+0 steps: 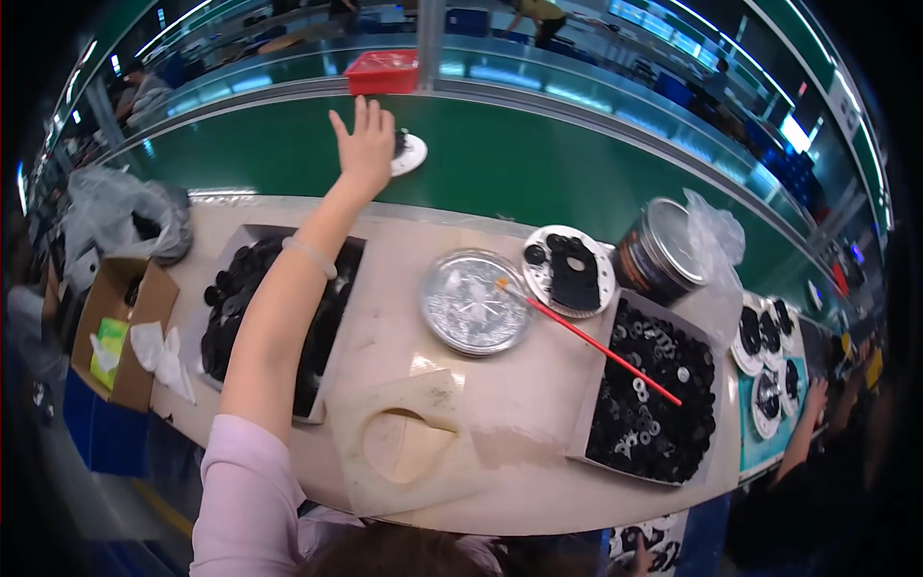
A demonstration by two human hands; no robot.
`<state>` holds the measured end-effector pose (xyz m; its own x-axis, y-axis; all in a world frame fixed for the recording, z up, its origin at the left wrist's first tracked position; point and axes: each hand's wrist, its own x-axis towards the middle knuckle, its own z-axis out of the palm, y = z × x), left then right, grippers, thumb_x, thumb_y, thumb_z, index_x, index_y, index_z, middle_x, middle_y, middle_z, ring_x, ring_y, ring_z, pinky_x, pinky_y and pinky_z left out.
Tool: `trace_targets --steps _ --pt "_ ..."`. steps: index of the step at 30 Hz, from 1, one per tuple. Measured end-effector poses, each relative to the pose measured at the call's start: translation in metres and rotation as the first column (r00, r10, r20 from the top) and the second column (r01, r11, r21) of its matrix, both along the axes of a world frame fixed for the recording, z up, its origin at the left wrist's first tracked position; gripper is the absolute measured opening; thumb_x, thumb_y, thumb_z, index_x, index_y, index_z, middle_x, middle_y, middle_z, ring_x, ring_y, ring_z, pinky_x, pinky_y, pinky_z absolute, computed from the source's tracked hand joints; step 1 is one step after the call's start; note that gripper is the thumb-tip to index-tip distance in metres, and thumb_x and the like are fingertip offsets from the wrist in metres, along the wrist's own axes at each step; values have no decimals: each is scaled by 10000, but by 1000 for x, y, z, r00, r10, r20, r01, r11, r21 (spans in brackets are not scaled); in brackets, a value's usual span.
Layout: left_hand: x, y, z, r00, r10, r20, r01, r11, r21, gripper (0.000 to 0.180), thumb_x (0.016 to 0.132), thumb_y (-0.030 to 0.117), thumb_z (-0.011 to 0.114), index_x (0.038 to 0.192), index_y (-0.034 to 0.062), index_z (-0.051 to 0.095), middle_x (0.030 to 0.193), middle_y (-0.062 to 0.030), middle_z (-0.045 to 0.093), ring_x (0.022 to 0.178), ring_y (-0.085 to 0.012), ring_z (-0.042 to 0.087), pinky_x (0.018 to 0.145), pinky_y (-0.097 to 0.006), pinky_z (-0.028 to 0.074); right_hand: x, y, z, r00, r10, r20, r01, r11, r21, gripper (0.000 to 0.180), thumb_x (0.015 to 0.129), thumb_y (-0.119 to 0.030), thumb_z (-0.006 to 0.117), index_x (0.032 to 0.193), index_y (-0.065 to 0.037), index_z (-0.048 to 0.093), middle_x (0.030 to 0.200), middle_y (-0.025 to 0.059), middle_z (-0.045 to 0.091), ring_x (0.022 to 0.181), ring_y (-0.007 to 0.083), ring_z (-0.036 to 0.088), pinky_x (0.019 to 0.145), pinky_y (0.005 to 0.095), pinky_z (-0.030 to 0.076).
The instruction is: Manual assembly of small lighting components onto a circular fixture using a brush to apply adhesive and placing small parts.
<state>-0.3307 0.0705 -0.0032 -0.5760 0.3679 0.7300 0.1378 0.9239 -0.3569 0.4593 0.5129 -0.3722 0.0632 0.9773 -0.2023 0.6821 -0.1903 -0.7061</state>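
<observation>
**Reaching out with the left hand [368, 146] beside a small white plate [412, 157]**

Nearest, see at seven o'clock a cream template [394, 490] with a round cut-out, flat on the pale tabletop [385, 317]. Have the left forearm [264, 356], in a pink sleeve [240, 481], above a shallow box [338, 356] of black parts [234, 298] at nine o'clock. Find a second box [586, 418] at four o'clock, full of black parts and paler rings.

At the centre, see a silvery disc [471, 308] under the orange tip of a thin red brush [596, 341], slanted toward four o'clock. Near three o'clock, see a larger white plate [606, 272] with black parts on it, then a can [642, 260] beside a clear plastic bag [719, 236].

Farther, at eleven o'clock, have the left hand's fingers straight and apart, thumb hidden. See the small plate just right of the palm, on the green surface [529, 163], under black pieces [399, 142]. Cannot tell about contact, nor about the grip of the right hand, out of view. Past the fingertips, see a red bin [385, 85], also at eleven o'clock
</observation>
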Motion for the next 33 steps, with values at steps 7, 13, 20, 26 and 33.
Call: trace_targets --steps 7,13,20,26,33 --pt "128 -96 39 958 -212 193 159 952 261 592 645 287 705 1131 56 459 1257 -133 388 1241 -331 278 964 -562 252 -23 17 -37 599 175 781 -71 984 -166 1264 460 -693 701 1413 -162 62 1402 312 57 1274 454 154 959 595 248" --pt "220 -139 42 825 -514 235 402 827 393 522 698 320 663 1073 -1 493 1182 -163 443 1168 -335 361 967 -466 296 -171 58 -1 751 539 382 -576 817 -20 1052 560 -537 656 1365 -94 145 1352 290 160 1217 408 246 927 536 304" --pt "273 -175 35 828 -503 248 306 776 551 444 730 264 668 1069 25 509 1203 -144 457 1159 -328 396 959 -407 336 -272 20 134 604 789 -110 -740 607 289 805 677 -355 604 1309 -15 241 1293 265 279 1150 354 353 889 468 369" --pt "276 -164 40 766 -611 200 422 713 560 437 706 239 674 1037 0 519 1142 -186 497 1079 -343 455 934 -400 360 -199 -49 295 582 724 -371 -521 682 513 595 776 -200 560 1261 53 324 1243 243 382 1092 308 444 857 410 424" --pt "303 -92 52 400 -889 224 485 412 771 504 721 100 650 1199 70 492 1194 -129 474 1066 -228 473 854 -305 403 -204 -165 429 544 744 -390 -421 643 640 454 806 -39 546 1215 100 406 1152 165 510 866 173 572 636 251 482"
